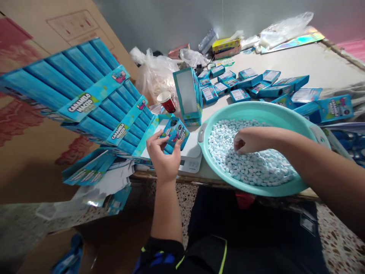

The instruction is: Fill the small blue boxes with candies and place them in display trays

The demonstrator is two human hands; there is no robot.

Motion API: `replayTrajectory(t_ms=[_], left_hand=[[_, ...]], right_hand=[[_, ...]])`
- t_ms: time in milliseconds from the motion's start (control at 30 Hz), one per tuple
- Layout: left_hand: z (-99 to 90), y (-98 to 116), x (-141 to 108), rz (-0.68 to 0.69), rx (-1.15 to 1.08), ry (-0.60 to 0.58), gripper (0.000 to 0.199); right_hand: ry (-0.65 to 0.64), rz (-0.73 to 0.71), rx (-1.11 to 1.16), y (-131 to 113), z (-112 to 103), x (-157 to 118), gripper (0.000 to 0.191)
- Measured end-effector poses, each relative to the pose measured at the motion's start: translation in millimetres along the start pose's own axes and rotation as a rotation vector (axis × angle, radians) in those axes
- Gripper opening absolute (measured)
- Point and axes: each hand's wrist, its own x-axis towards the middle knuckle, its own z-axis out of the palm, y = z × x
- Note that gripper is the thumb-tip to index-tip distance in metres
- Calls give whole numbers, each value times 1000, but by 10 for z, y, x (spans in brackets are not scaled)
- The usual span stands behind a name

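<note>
My left hand (pixel 164 156) grips a small blue printed candy box (pixel 174 133) by its edges, just above a white digital scale (pixel 189 161). My right hand (pixel 247 140) rests with curled fingers in a heap of pale blue candies (pixel 251 161). The candies fill a wide teal plastic basin (pixel 258 110). Whether those fingers hold any candies is hidden. Several loose small blue boxes (pixel 239 95) lie on the table beyond the basin.
Stacked blue display cartons (pixel 76 91) jut out at the left, beside an upright blue display box (pixel 186 95). A red paper cup (pixel 167 102) and plastic bags (pixel 155 74) stand behind them. The white table's front edge (pixel 171 176) runs below the scale and basin.
</note>
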Motion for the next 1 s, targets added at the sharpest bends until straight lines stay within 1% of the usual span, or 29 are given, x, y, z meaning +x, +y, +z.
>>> replayTrajectory(t_ms=[100, 233, 300, 367, 433, 467, 533, 567, 633, 733, 833, 900, 967, 1000], left_hand=[[105, -13, -101, -63, 64, -14, 34], [248, -132, -158, -123, 115, -78, 34], [283, -163, -180, -139, 106, -107, 38], [258, -130, -232, -134, 96, -106, 51], [156, -46, -340, -73, 105, -65, 66], [78, -2, -417, -16, 119, -33, 68], [-115, 56, -598, 95, 147, 29, 55], [-224, 59, -694, 123, 157, 56, 47], [-455, 9, -869, 116, 172, 95, 38], [-805, -165, -1069, -1, 232, 132, 34], [-1091, -354, -1213, -220, 323, 159, 30], [-1203, -451, -1297, -383, 337, 190, 35], [-1234, -517, -1368, -506, 302, 218, 40], [-1223, -537, -1397, -545, 286, 232, 41]], right_hand=[[-5, -2, 15, -9, -11, 9, 22], [22, -3, -1, -54, -41, -3, 27], [36, -7, -21, -80, -48, -15, 29], [43, -22, -44, -98, -41, -26, 30], [50, -36, -61, -100, -23, -34, 31], [53, -43, -65, -95, -12, -36, 32], [60, -60, -69, -79, 7, -43, 33], [64, -71, -73, -71, 12, -47, 33], [84, -89, -81, -58, 12, -59, 31], [133, -96, -91, -39, -2, -79, 28], [167, -83, -102, 8, 4, -84, 26], [191, -80, -104, 49, 19, -78, 26], [222, -79, -87, 71, 24, -75, 25], [242, -76, -69, 68, 18, -80, 25]])
